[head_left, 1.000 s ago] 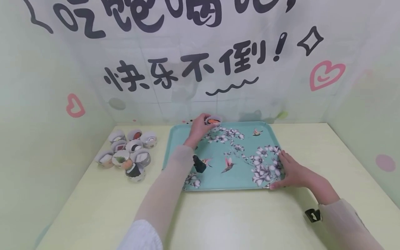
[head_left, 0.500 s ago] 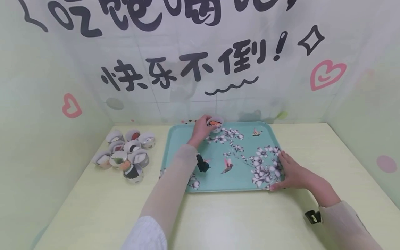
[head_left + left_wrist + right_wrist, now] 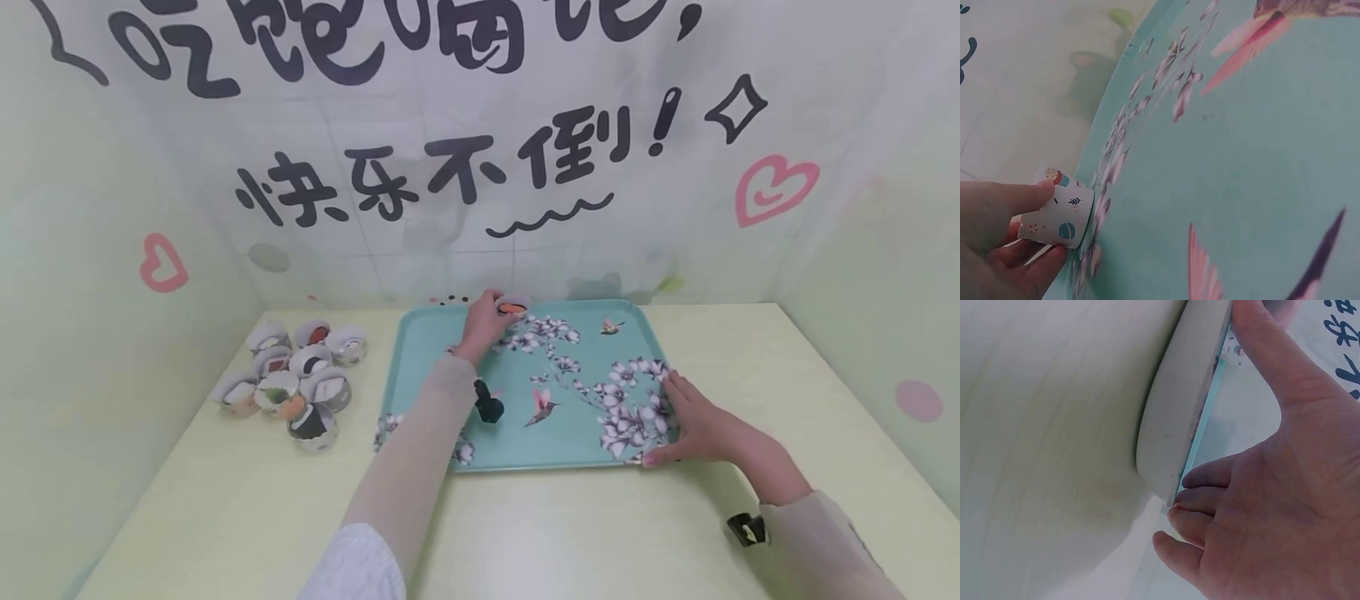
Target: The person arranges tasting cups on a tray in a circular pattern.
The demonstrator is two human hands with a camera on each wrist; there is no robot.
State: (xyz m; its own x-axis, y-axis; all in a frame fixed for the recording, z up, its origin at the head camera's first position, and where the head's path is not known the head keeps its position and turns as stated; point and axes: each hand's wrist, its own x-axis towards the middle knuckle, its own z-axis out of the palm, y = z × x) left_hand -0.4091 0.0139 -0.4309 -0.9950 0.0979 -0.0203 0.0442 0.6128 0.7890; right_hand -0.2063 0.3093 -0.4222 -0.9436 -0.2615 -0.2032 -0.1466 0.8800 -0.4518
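Note:
A small white paper baking cup point(image 3: 522, 303) with an orange-topped piece inside sits near the back rim of the turquoise tray point(image 3: 431, 350). My left hand point(image 3: 482, 323) pinches this cup by its side. In the left wrist view, the cup point(image 3: 1063, 215) shows cupcake and leaf prints, with the thumb on one side and fingers on the other, its base at the tray's surface. At the tray's right side, my right hand point(image 3: 701, 427) rests with fingers spread along the rim and the thumb by the front corner. The right wrist view shows those fingertips point(image 3: 1192, 528) against the tray's edge.
Several similar paper cups point(image 3: 330, 387) holding sushi-like pieces stand clustered on the pale table point(image 3: 570, 542) left of the tray. A wall with black lettering point(image 3: 465, 167) rises right behind the tray. Side walls border the table at left and right.
My left hand and its cup were slightly higher over the tray's back a second ago; the cup now sits at the tray surface. My right hand stays at the rim. The head view shifts slightly.

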